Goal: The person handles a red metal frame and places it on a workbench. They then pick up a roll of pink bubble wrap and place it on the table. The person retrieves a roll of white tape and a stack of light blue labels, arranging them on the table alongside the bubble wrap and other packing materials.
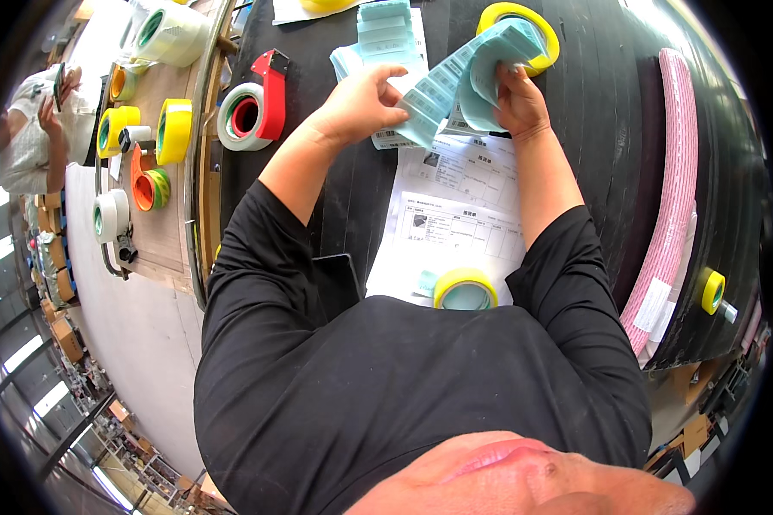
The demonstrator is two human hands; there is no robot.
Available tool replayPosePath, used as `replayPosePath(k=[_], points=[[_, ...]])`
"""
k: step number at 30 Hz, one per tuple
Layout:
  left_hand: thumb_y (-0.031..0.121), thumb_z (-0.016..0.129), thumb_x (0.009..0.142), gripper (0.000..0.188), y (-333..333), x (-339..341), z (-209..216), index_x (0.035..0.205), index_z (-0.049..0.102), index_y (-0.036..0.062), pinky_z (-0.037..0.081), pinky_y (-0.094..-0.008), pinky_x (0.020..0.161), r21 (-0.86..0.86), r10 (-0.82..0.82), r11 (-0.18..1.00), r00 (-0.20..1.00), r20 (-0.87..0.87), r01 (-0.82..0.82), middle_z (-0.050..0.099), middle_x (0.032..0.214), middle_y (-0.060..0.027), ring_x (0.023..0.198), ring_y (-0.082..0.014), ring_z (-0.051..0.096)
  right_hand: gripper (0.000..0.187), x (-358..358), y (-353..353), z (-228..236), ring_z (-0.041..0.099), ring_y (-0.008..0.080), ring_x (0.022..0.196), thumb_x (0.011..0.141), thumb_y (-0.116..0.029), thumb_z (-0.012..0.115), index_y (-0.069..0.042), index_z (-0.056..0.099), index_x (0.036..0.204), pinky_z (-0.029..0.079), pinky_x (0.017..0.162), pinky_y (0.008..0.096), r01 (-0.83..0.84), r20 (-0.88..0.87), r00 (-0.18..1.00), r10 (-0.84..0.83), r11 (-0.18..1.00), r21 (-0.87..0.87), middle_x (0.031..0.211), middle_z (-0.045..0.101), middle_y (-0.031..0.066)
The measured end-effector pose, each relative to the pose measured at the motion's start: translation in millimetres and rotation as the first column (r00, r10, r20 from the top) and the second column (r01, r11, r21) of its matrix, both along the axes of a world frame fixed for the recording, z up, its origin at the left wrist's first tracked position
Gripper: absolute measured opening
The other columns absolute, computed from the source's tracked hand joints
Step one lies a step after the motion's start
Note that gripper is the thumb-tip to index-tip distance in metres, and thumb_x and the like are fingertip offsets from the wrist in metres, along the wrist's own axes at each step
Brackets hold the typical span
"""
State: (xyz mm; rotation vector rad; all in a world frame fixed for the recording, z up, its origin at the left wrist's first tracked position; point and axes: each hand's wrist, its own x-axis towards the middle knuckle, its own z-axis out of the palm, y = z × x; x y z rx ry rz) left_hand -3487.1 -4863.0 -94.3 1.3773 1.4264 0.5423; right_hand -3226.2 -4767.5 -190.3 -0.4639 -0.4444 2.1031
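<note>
A long strip of light blue labels stretches between my two hands above the dark table, its right part folded over in loops. My right hand grips the looped part, thumb on the near side and some fingers hidden behind it. At the strip's left end, my left hand has its thumb against the edge; its lower fingers are partly covered. Behind my left hand lies more folded light blue label stock. Printed paper sheets lie below the strip, with a yellow tape roll on their near end.
A red tape dispenser stands left of my hands. Another yellow tape roll lies just beyond my right hand. A long pink roll lies along the right side. Several tape rolls sit on a wooden cart; a person stands beyond it.
</note>
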Motion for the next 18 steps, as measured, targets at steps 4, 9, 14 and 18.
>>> replayPosePath(k=[4, 9, 14, 18], points=[[-0.006, 0.063, 0.083, 0.060, -6, -6, 2, 0.138, 0.041, -0.0043, 0.050, -0.0287, 0.088, -0.063, 0.071, 0.996, 0.981, 0.179, -0.061, 0.064, 0.112, -0.0128, 0.099, -0.0167, 0.063, 0.028, -1, 8, -13, 0.057, 0.0170, 0.115, 0.094, -0.002, 0.056, -0.008, 0.056, 0.122, 0.044, 0.104, 0.0318, 0.072, -0.007, 0.997, -0.071, 0.994, 0.081, 0.119, 0.062, 0.0040], [-0.007, 0.062, 0.083, 0.060, -9, -14, 1, 0.139, 0.040, -0.0035, 0.050, -0.0275, 0.090, -0.162, 0.134, 0.983, 0.935, 0.329, -0.084, 0.065, 0.112, -0.0123, 0.101, -0.0170, 0.063, 0.029, -1, 8, -10, 0.056, 0.0167, 0.117, 0.094, -0.002, 0.057, -0.007, 0.056, 0.122, 0.043, 0.106, 0.0311, 0.055, 0.043, 0.997, -0.060, 0.993, 0.104, 0.120, 0.062, 0.0047], [-0.006, 0.062, 0.083, 0.059, -12, -16, 2, 0.138, 0.041, -0.0033, 0.051, -0.0275, 0.088, -0.231, 0.213, 0.965, 0.888, 0.407, -0.125, 0.064, 0.112, -0.0120, 0.101, -0.0161, 0.063, 0.030, -4, 5, -6, 0.057, 0.0170, 0.116, 0.094, -0.002, 0.057, -0.007, 0.056, 0.123, 0.043, 0.105, 0.0313, 0.089, 0.077, 0.992, -0.097, 0.991, 0.098, 0.120, 0.062, 0.0049], [-0.004, 0.064, 0.084, 0.058, -19, -12, 1, 0.138, 0.042, -0.0023, 0.051, -0.0272, 0.085, -0.099, 0.103, 0.992, 0.936, 0.335, -0.074, 0.064, 0.111, -0.0107, 0.097, -0.0145, 0.063, 0.029, -4, 4, -6, 0.060, 0.0175, 0.111, 0.095, -0.007, 0.058, -0.007, 0.056, 0.124, 0.047, 0.100, 0.0330, 0.066, 0.123, 0.989, -0.080, 0.991, 0.114, 0.117, 0.063, 0.0046]])
